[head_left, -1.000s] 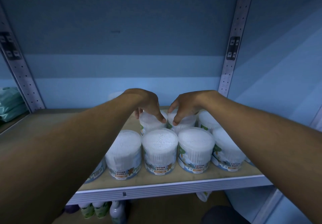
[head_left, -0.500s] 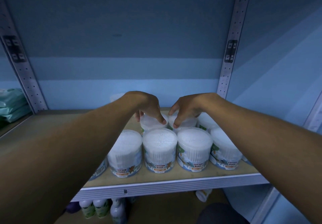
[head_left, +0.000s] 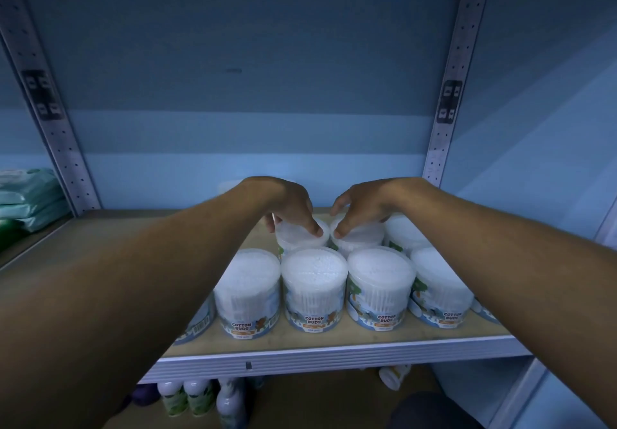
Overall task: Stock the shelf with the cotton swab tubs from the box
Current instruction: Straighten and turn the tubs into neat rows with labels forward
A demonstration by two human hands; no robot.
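Several clear cotton swab tubs with "COTTON BUDS" labels stand in a front row (head_left: 314, 291) on the wooden shelf (head_left: 300, 342). Behind that row stand more tubs. My left hand (head_left: 287, 206) grips the lid of a back-row tub (head_left: 297, 236) from above. My right hand (head_left: 364, 206) grips the neighbouring back-row tub (head_left: 360, 236) the same way. Both tubs rest upright, touching each other and the front row. A further back-row tub (head_left: 400, 231) shows at the right. The box is out of view.
Perforated metal uprights (head_left: 447, 94) frame the bay, with a blue back wall. Green packets (head_left: 26, 198) lie on the neighbouring shelf at the left. Bottles (head_left: 187, 395) stand on the shelf below. The left part of the wooden shelf is bare.
Both hands stay on the same two back-row tubs. The view has tilted slightly upward; the tubs have barely shifted.
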